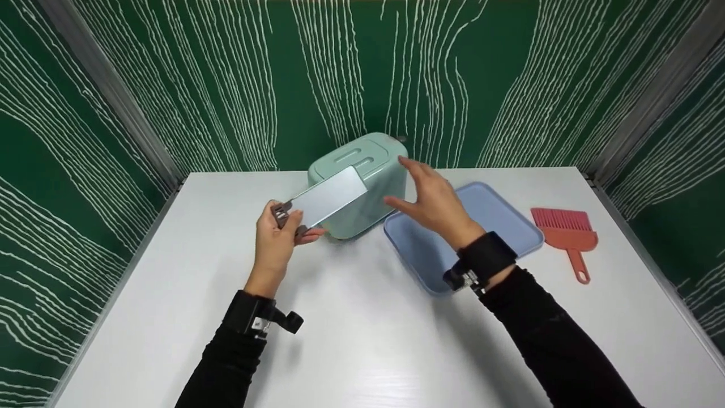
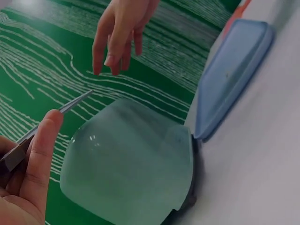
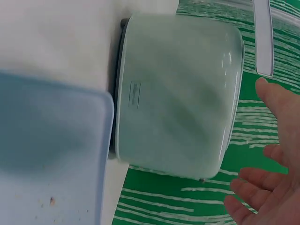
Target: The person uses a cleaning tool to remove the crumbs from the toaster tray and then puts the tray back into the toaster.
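My left hand (image 1: 274,238) holds a flat silvery crumb tray (image 1: 334,195) by its dark end, thumb on top. The tray slants up to the right, its far end in front of a mint-green toaster (image 1: 379,195). Seen from the left wrist, the crumb tray (image 2: 75,102) is nearly edge-on. My right hand (image 1: 436,204) hovers by the toaster's right side with fingers spread and nothing in them. In the right wrist view its thumb is close to the free end of the crumb tray (image 3: 264,40); whether they touch, I cannot tell.
A light-blue tray (image 1: 487,212) lies right of the toaster, partly under my right forearm; small brown crumbs (image 3: 52,201) are on it. Farther right lies a small red brush with a dustpan (image 1: 569,238). Green walls with white lines border the white table (image 1: 351,340).
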The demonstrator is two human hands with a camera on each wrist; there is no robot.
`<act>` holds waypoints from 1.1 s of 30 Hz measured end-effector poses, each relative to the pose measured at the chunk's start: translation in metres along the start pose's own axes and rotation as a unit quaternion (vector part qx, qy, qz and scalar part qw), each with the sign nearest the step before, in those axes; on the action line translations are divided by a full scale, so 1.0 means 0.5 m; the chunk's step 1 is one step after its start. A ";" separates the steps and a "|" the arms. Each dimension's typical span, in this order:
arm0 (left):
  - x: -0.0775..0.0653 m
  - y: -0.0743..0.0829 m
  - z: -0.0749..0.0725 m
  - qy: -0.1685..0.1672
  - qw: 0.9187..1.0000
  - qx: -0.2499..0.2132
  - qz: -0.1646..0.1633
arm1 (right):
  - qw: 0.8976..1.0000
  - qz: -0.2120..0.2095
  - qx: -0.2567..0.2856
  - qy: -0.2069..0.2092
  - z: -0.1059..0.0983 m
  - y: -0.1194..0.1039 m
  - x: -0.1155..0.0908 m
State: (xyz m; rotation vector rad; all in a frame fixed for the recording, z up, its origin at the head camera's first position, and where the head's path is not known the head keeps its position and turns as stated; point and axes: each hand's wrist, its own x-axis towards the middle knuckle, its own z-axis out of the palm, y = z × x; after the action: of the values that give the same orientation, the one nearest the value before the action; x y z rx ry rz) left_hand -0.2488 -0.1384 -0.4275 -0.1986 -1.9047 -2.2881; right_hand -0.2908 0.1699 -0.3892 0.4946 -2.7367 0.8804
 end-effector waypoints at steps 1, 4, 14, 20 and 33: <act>-0.002 0.000 -0.009 0.004 1.000 0.001 -0.004 | 1.000 -0.004 -0.002 -0.004 0.008 -0.008 0.004; -0.012 0.000 -0.040 0.019 1.000 0.004 -0.017 | 1.000 -0.015 -0.013 -0.017 0.038 -0.035 0.019; -0.041 -0.003 -0.132 0.080 0.995 0.015 -0.054 | 0.995 -0.064 -0.078 -0.027 0.141 -0.106 0.059; -0.042 -0.021 -0.153 0.095 0.992 0.000 -0.078 | 0.991 -0.047 -0.122 -0.040 0.160 -0.132 0.079; -0.035 -0.073 -0.196 0.112 0.979 0.005 -0.172 | 0.987 -0.042 -0.151 -0.039 0.171 -0.142 0.096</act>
State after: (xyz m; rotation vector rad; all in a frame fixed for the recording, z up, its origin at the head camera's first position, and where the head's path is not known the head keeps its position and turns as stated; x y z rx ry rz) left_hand -0.2394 -0.2276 -0.4837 0.4041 -1.9548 -2.3803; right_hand -0.3171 0.0527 -0.4052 0.5874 -2.8264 0.4221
